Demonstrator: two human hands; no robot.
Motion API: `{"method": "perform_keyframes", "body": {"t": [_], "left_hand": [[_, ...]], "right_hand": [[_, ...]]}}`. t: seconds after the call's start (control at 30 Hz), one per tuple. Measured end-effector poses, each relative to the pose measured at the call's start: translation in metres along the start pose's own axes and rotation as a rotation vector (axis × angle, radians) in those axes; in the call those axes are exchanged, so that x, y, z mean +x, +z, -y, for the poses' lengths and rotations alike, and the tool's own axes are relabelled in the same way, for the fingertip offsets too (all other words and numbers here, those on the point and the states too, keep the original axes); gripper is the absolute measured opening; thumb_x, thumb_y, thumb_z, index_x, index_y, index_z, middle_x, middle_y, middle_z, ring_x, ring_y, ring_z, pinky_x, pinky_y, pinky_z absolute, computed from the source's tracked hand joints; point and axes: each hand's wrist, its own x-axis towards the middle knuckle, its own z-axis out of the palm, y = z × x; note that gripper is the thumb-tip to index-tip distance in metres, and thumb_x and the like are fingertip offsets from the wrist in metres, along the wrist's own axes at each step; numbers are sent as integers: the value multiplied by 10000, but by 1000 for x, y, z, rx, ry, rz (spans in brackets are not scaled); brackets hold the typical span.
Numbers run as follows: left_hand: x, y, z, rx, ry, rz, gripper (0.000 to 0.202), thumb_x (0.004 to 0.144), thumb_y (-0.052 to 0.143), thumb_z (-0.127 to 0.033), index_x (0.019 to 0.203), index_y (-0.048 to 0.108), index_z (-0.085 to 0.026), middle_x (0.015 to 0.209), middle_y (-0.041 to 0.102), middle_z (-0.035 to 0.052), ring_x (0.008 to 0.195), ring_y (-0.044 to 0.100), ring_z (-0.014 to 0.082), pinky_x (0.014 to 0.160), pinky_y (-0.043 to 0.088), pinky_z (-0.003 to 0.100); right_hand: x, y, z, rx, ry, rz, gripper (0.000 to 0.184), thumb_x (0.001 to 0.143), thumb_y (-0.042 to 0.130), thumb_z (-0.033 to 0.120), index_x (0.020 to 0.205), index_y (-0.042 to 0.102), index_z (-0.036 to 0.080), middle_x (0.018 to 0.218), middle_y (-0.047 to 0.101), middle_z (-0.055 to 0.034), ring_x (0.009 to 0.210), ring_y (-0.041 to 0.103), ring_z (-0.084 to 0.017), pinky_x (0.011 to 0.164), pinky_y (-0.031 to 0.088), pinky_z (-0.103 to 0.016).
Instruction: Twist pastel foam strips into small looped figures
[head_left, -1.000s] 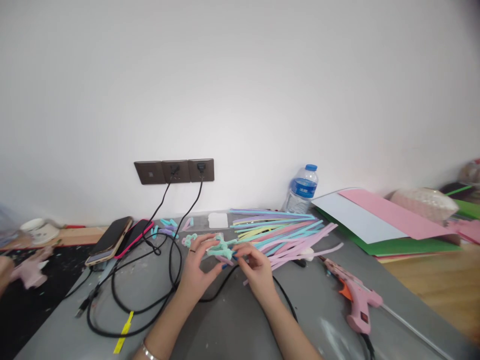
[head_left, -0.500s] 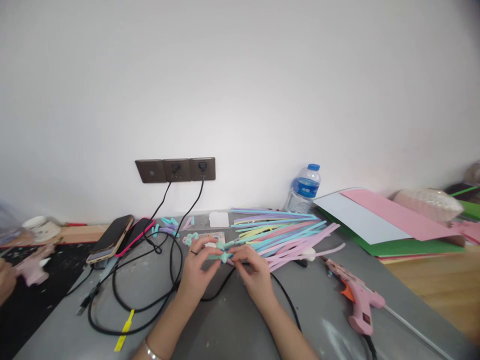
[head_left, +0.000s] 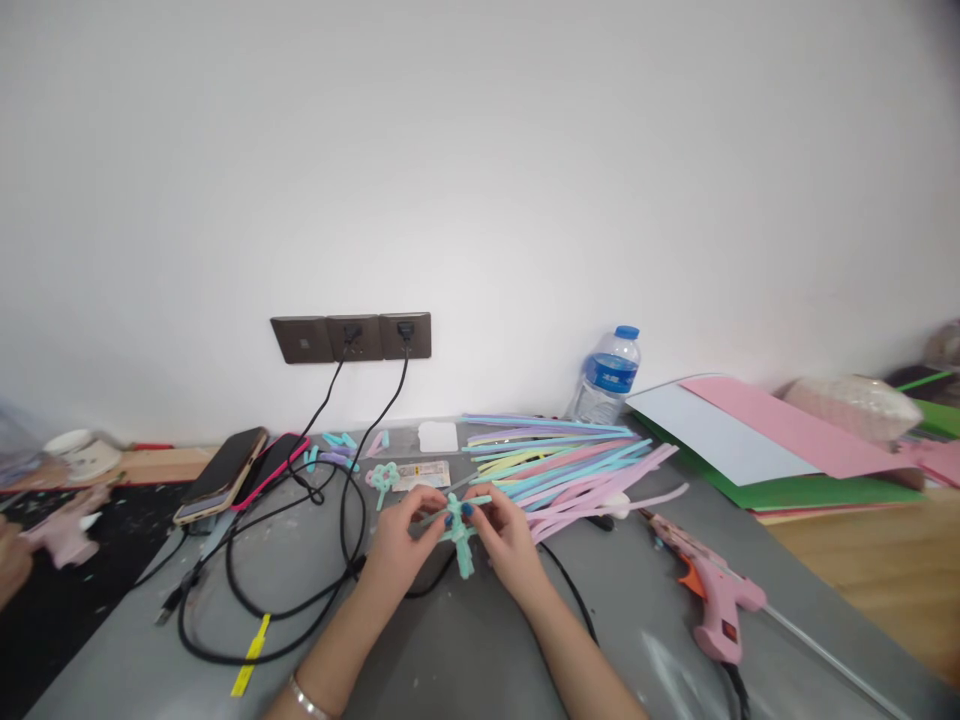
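Note:
Between my two hands is a mint-green pipe cleaner figure (head_left: 462, 550), with short arms sticking out and a thicker bundle pointing down toward me. My left hand (head_left: 412, 535) pinches it from the left with thumb and fingertips. From the other side, my right hand (head_left: 499, 528) grips its upper part between thumb and forefinger. Just beyond my left hand lies a mint pipe cleaner flower (head_left: 385, 480) on the grey table, beside a small printed card (head_left: 422, 474). A fan of pastel pipe cleaners (head_left: 570, 460) spreads out past my right hand.
Black cables (head_left: 225, 560) loop across the left, near two phones (head_left: 225, 475). At right lie a pink glue gun (head_left: 716, 600) and coloured paper sheets (head_left: 780, 440). A water bottle (head_left: 611, 375) stands by the wall. Another person's hand (head_left: 11, 565) shows at far left.
The mint figure has been turned, so its thick bundle now hangs toward me. My fingers have shifted around it, and the flower and card behind show more fully.

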Motion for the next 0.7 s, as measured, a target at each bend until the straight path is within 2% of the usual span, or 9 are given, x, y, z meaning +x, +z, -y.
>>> {"method": "perform_keyframes", "body": {"t": [0.1,0.2,0.4,0.7], "left_hand": [[1,-3,-5,123,153,19,119,771,555,-130,834,618,-208,839,646,32,795,622,171,641,486,243],[2,-5,-5,174,230,76,144,793,525,-115,839,623,-209,860,615,45,802,601,169,624,476,236],[2,-6,-2,276,246,102,135,789,517,-109,829,598,-210,823,592,20,746,574,155,632,461,235],[-1,-6,-8,440,216,142,132,780,493,-102,800,551,-218,793,578,6,726,581,154,677,450,252]], "right_hand": [[1,1,0,-2,22,36,191,878,528,394,857,557,207,629,505,30,538,473,-129,505,381,-226],[2,1,3,-38,17,44,204,873,535,397,831,567,199,632,501,27,546,463,-128,508,380,-227],[4,1,6,-46,16,27,224,826,589,387,717,555,195,599,496,30,536,462,-127,491,370,-226],[3,2,2,-139,16,33,173,829,546,301,690,520,200,579,448,43,536,436,-128,507,341,-230]]}}
